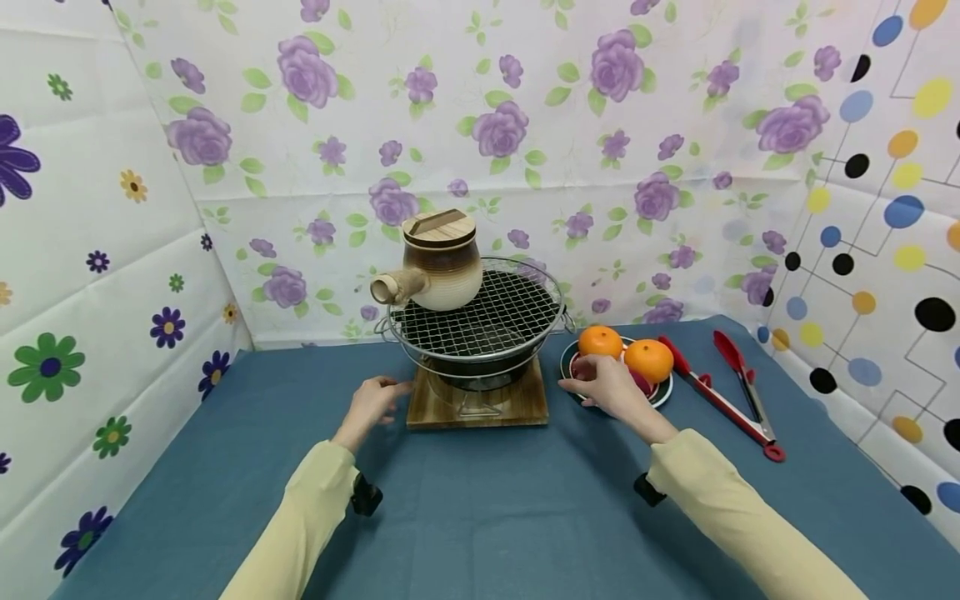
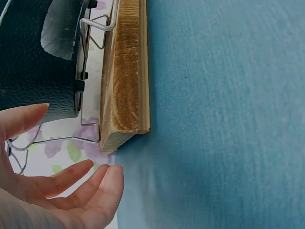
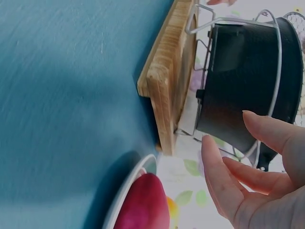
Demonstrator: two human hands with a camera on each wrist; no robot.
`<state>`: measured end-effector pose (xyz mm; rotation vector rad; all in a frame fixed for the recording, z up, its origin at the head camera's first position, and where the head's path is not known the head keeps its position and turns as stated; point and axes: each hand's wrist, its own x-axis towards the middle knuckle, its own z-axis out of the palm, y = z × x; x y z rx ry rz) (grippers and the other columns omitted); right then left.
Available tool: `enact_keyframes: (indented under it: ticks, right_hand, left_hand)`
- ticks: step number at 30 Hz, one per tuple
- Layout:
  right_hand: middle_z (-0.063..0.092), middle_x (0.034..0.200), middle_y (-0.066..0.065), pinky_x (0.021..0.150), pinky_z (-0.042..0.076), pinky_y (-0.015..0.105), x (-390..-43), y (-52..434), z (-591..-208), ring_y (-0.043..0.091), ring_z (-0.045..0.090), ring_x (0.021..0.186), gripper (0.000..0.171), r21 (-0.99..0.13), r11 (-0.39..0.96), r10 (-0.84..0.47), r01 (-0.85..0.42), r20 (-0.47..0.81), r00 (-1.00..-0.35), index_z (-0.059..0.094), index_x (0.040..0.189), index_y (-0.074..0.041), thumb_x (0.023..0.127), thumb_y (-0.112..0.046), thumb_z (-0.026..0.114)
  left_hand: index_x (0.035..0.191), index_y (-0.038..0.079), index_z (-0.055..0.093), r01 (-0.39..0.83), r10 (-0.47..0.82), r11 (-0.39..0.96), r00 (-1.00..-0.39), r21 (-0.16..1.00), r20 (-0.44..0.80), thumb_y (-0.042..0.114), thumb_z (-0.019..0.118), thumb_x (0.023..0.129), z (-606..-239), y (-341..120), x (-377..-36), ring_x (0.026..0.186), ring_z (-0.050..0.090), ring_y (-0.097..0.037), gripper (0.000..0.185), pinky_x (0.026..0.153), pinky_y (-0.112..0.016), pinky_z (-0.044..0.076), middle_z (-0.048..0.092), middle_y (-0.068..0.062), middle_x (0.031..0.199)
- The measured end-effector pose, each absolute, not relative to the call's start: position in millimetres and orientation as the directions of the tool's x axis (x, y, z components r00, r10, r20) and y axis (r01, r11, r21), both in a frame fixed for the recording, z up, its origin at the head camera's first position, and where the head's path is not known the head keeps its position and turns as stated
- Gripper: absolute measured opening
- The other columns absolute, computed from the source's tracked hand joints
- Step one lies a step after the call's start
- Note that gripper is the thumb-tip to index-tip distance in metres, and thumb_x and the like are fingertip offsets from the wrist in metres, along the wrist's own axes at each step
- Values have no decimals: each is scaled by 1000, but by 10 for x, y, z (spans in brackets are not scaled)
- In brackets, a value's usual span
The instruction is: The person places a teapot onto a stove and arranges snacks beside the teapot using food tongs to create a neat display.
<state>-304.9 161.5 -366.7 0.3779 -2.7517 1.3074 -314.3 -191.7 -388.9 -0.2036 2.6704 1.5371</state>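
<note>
A round black tabletop grill [image 1: 487, 321] with a wire mesh top stands on a square wooden board [image 1: 517, 408]. On the left of its mesh sits a brown-and-cream clay pot [image 1: 450, 271] with a wooden lid [image 1: 438, 227] and a side handle. My left hand [image 1: 371, 408] hovers by the board's left side, fingers loosely bent and holding nothing; the left wrist view shows the board's corner [image 2: 126, 114] just beyond the fingertips. At the right of the board, my right hand [image 1: 611, 387] is held in front of a plate of fruit [image 1: 663, 396], its thumb and fingers apart and gripping nothing.
Two oranges [image 1: 648, 361] and a dark red fruit [image 3: 145, 205] lie on the plate. Two pairs of red-handled tongs [image 1: 723, 404] rest farther right on the blue cloth [image 1: 480, 508]. Patterned cloth walls [image 1: 525, 167] enclose the table's back and sides.
</note>
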Motion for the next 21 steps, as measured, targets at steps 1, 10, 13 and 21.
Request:
enact_keyframes:
  ticks: [1,10,13,21]
  right_hand:
    - [60,88,10,69,50,34,-3047,1639,-3655,22,62,63,39,-745,617,-186,-251,172,-967,59,106,4,81,-23,70]
    - [60,93,12,60,51,29,-3014,1810,-3558,21,62,65,45,-753,631,-150,-184,114,-982,56,115,2,82,-24,69]
    - [58,95,14,62,51,32,-3003,1873,-3538,20,62,66,48,-755,633,-142,-174,107,-984,54,117,4,82,-25,69]
    - [58,98,16,63,51,30,-2938,2084,-3453,30,58,86,51,-692,673,-150,-261,218,-964,54,116,8,83,-28,68]
  left_hand:
    - [126,-6,44,-140,-83,498,-990,856,-114,33,59,86,-3899,-1913,-3151,94,53,-35,58,70,-41,49,50,-25,113]
    - [131,-6,36,-182,-67,461,-983,869,-171,38,61,85,-3968,-1895,-3183,97,53,-36,69,72,-41,49,48,-26,117]
    - [131,-6,36,-186,-63,455,-982,871,-177,37,60,85,-3982,-1886,-3186,98,52,-36,68,73,-41,49,47,-26,117]
    - [130,-7,37,-198,-63,429,-980,881,-190,34,59,86,-3996,-1868,-3198,98,51,-38,64,75,-42,48,46,-28,116]
